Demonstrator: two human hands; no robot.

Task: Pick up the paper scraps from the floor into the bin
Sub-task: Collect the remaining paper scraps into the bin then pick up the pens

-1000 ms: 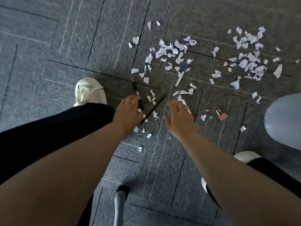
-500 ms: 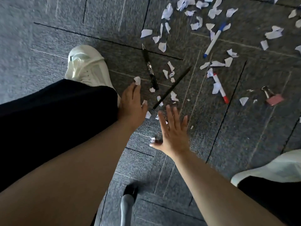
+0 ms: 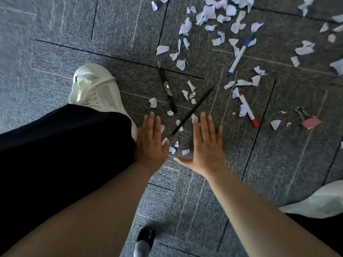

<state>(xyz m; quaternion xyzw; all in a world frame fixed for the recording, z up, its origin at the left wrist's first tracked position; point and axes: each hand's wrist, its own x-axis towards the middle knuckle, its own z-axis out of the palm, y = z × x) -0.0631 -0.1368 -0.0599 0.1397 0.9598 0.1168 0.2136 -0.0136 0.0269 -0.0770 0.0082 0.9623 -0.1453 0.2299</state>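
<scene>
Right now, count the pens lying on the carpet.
3: black pen beyond the left hand; blue-tipped pen upper right among scraps; red-tipped pen left of the binder clip.

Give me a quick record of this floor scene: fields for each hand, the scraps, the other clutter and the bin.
left hand: open, fingers straight, holds nothing, beside the white shoe
right hand: open, thumb spread, holds nothing
between the hands: a few small paper scraps on the carpet
farther off: many more scraps, thickest at the top
not paper: black pen, thin black stick, blue pen, red-capped pen, pink binder clip
bin: not clearly in view
</scene>
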